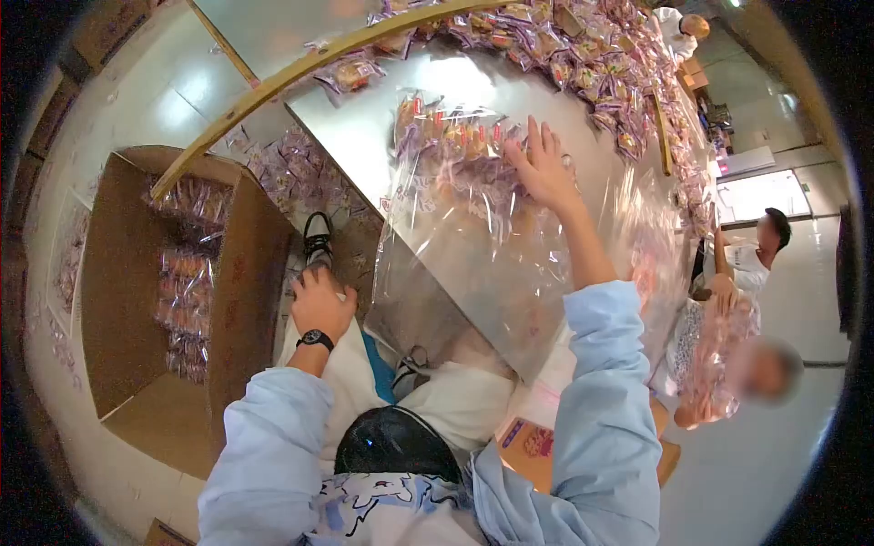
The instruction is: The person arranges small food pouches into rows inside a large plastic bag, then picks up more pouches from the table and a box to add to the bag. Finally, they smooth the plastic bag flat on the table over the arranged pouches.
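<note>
My right hand (546,171) lies with fingers spread at the right side of a large clear plastic bag (469,241) on the metal table. Inside the bag's far end sit several small wrapped snack packets (460,136) with purple and red print; the near part of the bag looks flat and hangs over the table edge. My left hand (323,305), with a black watch on the wrist, rests on my knee, fingers apart and holding nothing. Left of it stands an open cardboard box (246,291) with bagged snack packets (185,291) inside.
A large heap of wrapped packets (555,45) covers the table's far side, behind a wooden rail (337,50). More clear bags (637,218) lie to the right. Loose packets (296,168) are scattered on the floor. Other people (746,264) are at the right.
</note>
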The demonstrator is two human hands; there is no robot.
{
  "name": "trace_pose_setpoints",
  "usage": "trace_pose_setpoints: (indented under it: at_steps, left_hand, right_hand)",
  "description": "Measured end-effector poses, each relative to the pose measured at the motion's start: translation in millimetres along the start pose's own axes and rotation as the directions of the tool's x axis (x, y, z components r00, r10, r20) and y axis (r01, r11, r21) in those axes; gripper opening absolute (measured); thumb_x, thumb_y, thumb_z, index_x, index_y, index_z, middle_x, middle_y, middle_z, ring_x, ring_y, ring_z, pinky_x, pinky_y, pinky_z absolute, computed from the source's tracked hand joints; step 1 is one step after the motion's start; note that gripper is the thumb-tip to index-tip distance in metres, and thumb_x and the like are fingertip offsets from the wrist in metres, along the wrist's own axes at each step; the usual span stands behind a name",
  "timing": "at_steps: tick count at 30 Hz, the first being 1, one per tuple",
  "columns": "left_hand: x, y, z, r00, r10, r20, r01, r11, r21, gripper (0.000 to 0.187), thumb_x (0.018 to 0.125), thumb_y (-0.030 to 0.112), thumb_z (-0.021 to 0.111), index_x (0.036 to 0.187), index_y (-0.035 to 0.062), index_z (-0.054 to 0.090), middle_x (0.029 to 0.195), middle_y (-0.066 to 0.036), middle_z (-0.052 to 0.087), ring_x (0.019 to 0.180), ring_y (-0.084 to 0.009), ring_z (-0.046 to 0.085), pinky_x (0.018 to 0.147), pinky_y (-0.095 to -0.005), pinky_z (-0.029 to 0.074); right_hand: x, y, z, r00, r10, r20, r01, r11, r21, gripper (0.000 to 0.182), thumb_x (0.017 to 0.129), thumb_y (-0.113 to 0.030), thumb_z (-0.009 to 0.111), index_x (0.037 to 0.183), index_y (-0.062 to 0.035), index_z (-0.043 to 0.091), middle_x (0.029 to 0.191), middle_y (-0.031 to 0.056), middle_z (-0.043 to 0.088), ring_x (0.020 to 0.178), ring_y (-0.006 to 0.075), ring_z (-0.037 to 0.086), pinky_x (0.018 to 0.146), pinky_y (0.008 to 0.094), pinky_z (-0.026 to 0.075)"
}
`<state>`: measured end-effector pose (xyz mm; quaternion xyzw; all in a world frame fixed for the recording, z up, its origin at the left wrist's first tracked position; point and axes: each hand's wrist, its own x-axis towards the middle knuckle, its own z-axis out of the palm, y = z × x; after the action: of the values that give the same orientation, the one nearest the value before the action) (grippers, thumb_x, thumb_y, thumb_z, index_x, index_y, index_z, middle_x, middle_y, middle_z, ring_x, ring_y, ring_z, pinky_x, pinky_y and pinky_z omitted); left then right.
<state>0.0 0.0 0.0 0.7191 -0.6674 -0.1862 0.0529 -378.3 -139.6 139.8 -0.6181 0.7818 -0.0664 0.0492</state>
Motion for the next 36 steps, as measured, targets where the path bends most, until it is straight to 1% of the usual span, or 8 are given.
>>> trace_pose_setpoints:
  at_steps: [7, 10, 14, 17, 19, 25, 31, 36]
  left_hand:
    - [-6, -9, 4, 0.999, 0.033, -0.004, -0.033, 0.999, 0.011, 0.048, 0.082, 0.038, 0.067, 0.115, 0.0041, 0.060, 0.118, -0.015, 0.056, 0.111, -0.0380, 0.056, 0.084, -0.0504, 0.054]
    - [-2, -6, 0, 0.999, 0.033, -0.017, -0.034, 0.999, -0.030, 0.048, 0.081, 0.038, 0.067, 0.115, 0.0040, 0.060, 0.118, -0.016, 0.056, 0.112, -0.0387, 0.056, 0.084, -0.0502, 0.054]
    - [4, -2, 3, 0.998, 0.059, -0.023, -0.059, 0.998, 0.016, 0.050, 0.081, 0.037, 0.067, 0.117, 0.0041, 0.060, 0.124, -0.016, 0.056, 0.113, -0.0398, 0.055, 0.086, -0.0498, 0.054]
    - [6, 5, -7, 0.997, 0.060, 0.048, -0.061, 0.997, 0.035, 0.050, 0.082, 0.038, 0.066, 0.118, 0.0041, 0.059, 0.126, -0.017, 0.056, 0.113, -0.0401, 0.055, 0.086, -0.0502, 0.054]
    - [6, 5, -5, 0.997, 0.068, 0.041, -0.070, 0.997, 0.043, 0.050, 0.082, 0.038, 0.066, 0.118, 0.0040, 0.059, 0.126, -0.017, 0.056, 0.113, -0.0400, 0.055, 0.086, -0.0510, 0.054]
    - [4, 1, -3, 0.998, 0.047, 0.050, -0.050, 0.997, 0.057, 0.050, 0.082, 0.039, 0.065, 0.118, 0.0041, 0.059, 0.125, -0.017, 0.056, 0.114, -0.0395, 0.054, 0.087, -0.0525, 0.053]
    - [5, 1, 5, 0.998, 0.054, 0.026, -0.057, 0.993, 0.100, 0.050, 0.083, 0.040, 0.064, 0.118, 0.0053, 0.060, 0.126, -0.016, 0.056, 0.112, -0.0385, 0.055, 0.088, -0.0528, 0.051]
    - [10, 9, 7, 0.997, 0.061, 0.051, -0.068, 0.987, 0.148, 0.052, 0.084, 0.043, 0.064, 0.121, 0.0070, 0.060, 0.127, -0.015, 0.056, 0.114, -0.0381, 0.054, 0.089, -0.0542, 0.050]
  right_hand:
    - [-58, 45, -30, 0.889, -0.084, -0.451, 0.170, 0.974, 0.152, 0.051, 0.102, -0.037, 0.056, 0.141, -0.0034, 0.052, 0.137, 0.0211, 0.057, 0.113, 0.0265, 0.063, 0.098, 0.0395, 0.048]
    - [-98, 38, -44, 0.835, 0.335, -0.437, -0.006, 0.800, 0.600, 0.039, 0.100, -0.027, 0.063, 0.130, -0.0011, 0.059, 0.116, 0.0171, 0.064, 0.096, 0.0219, 0.065, 0.088, 0.0344, 0.051]
    - [-184, -38, -59, 0.680, -0.078, -0.729, 0.449, 0.830, 0.330, 0.018, 0.094, -0.004, 0.058, 0.108, -0.0024, 0.070, 0.090, 0.0107, 0.067, 0.083, 0.0214, 0.063, 0.075, 0.0326, 0.051]
    - [-238, -98, -43, 0.572, -0.728, -0.378, 0.803, 0.591, 0.078, 0.024, 0.072, -0.010, 0.076, 0.096, -0.0099, 0.074, 0.080, -0.0020, 0.064, 0.067, 0.0211, 0.058, 0.059, 0.0350, 0.048]
    - [-259, -125, -25, 0.690, -0.697, -0.193, 0.724, 0.659, 0.205, 0.029, 0.073, -0.014, 0.079, 0.101, -0.0099, 0.075, 0.076, 0.0011, 0.062, 0.066, 0.0222, 0.058, 0.058, 0.0364, 0.048]
    - [-235, -113, -19, 0.946, -0.251, -0.204, 0.293, 0.933, 0.210, 0.044, 0.081, -0.014, 0.075, 0.123, -0.0025, 0.066, 0.092, 0.0130, 0.066, 0.080, 0.0312, 0.063, 0.066, 0.0402, 0.053]
    - [-189, -109, 23, 0.857, -0.335, -0.392, 0.346, 0.937, -0.045, 0.055, 0.087, -0.016, 0.072, 0.134, 0.0048, 0.054, 0.128, 0.0245, 0.059, 0.107, 0.0408, 0.062, 0.084, 0.0429, 0.054]
    - [-131, -107, 23, 0.885, -0.166, -0.435, 0.260, 0.951, 0.166, 0.061, 0.087, -0.018, 0.074, 0.137, 0.0072, 0.049, 0.130, 0.0277, 0.059, 0.112, 0.0426, 0.062, 0.090, 0.0445, 0.053]
